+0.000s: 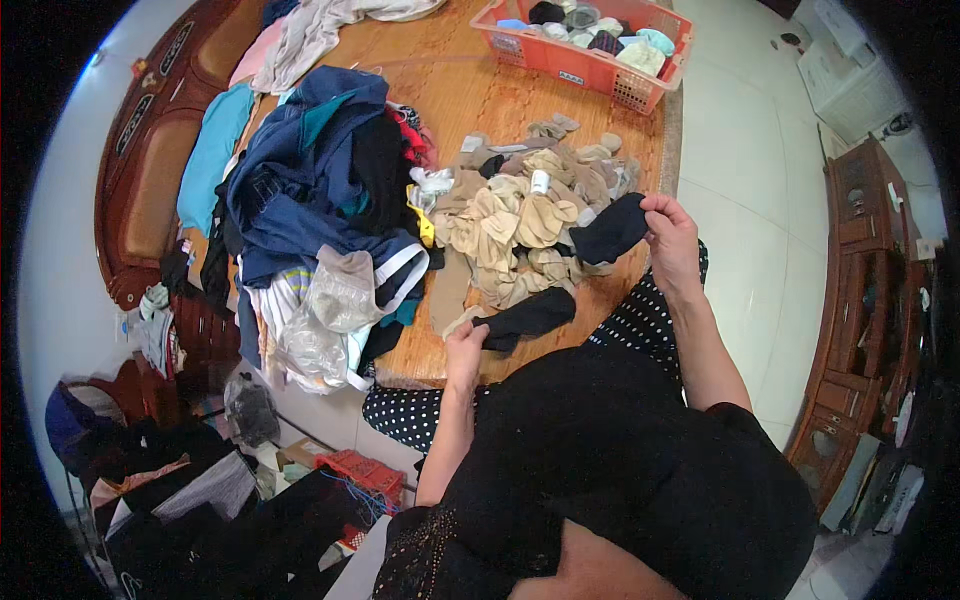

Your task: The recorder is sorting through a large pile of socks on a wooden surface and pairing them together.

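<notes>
My left hand [465,349] pinches the end of a black sock [534,315], which stretches to the right along the near side of the pile. Higher and to the right, my right hand [671,236] grips the end of another dark sock [611,230] between thumb and fingers. That sock hangs leftward against the edge of the heap. Between and beyond my hands spreads a heap of beige and tan socks [517,217], with a few dark pieces showing among them. A small white object [539,181] lies on top of the heap.
The socks lie on a woven mat [442,49]. On the left rises a large clothes pile [315,172] with a pale bra [341,289]. A red plastic basket [540,64] of rolled socks stands at the far right. Beyond the mat's right edge is tiled floor [739,225].
</notes>
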`<state>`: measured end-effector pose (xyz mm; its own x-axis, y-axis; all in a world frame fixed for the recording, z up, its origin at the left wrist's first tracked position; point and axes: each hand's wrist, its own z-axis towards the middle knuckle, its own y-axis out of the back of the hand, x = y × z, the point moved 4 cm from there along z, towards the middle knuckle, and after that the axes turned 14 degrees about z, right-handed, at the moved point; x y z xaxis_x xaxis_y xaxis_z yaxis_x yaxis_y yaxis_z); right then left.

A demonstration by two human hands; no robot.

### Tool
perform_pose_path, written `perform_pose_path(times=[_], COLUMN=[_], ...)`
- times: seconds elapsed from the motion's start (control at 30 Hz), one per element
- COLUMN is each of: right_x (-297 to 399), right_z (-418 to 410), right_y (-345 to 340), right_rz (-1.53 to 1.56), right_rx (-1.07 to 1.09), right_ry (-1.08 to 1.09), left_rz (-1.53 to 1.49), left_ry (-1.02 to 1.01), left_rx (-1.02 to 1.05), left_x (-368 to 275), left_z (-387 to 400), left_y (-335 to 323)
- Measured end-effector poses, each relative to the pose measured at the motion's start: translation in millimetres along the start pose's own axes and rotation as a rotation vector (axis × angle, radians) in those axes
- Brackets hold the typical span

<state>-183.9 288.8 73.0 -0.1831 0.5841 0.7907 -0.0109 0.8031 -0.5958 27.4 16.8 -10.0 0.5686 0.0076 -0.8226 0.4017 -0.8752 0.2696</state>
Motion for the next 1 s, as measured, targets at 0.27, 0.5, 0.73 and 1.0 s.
perform_pose_path(times=[0.27,0.5,0.73,1.0], right_x=[9,17,-6,-69], right_z=[-2,-10,0,-52], right_y=[-18,-44,-45,-108], right_rz=[0.268,0.421,-0.139,-0.538], right_rx=[0.046,0.142,0.191,0.581], right_ry=[-0.083,-0.166,-0.274,-0.295], left_rz=[-0.886,-1.016,-0.923,-0.55], left_ry=[0.116,-0.003,-0.177,-0.182], left_rx=[0.302,0.332,0.319,0.259], left_x=[-46,-76,-109,-99], left_z=[-10,-21,-34,-43], left_y=[13,26,26,10])
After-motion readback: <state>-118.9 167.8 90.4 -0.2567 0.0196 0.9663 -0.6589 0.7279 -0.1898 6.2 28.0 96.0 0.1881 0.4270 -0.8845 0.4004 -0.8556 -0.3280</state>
